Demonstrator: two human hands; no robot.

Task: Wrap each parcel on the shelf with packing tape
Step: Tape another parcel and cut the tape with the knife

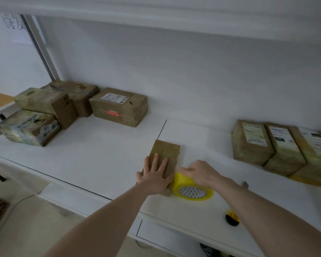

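Faintly, handwritten sign [14, 23], blurred labels on parcels [253, 142].

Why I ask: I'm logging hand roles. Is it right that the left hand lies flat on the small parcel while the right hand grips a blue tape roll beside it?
Not quite: the tape roll is yellow, not blue. The head view shows the left hand flat on the small parcel while the right hand grips the roll beside it.
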